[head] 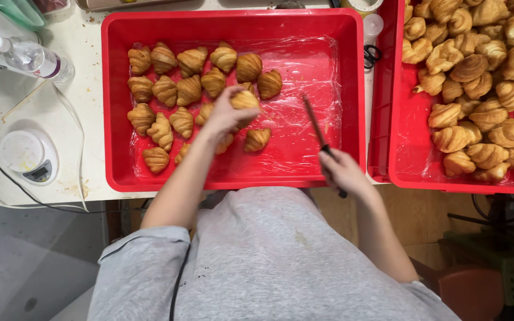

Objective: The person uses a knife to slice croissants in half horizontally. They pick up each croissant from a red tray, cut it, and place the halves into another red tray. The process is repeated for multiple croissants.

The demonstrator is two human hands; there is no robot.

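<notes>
1. Two red bins sit on the white table [84,101]. The middle bin [233,175] is right in front of the person. The other bin [411,172] is at the right edge of the table.
2. Many small croissants [168,89] lie in rows in the left half of the middle bin, on clear plastic wrap. The right half of that bin has only the wrap in it.
3. The left hand [224,116] is over the middle of that bin. Its grip is closed around one croissant [245,100], which sticks out past the fingers on the right.
4. The right hand [343,172] is at the near edge of the same bin, toward its near right corner. Its grip is closed on the dark handle of a knife [319,137].
5. The knife is long and thin. It points away from the person and leans a bit to the left, so its tip aims toward the held croissant.
6. The held croissant is to the left of the knife tip and a little farther from the person. They are near each other but not touching.
7. The left hand is the one on the croissant. The right hand is well apart from it.
8. The right bin is piled full of croissants [477,83].
9. A small white scale [30,156] sits near the left edge of the table, and a clear bottle [28,57] lies by the far left corner.
</notes>
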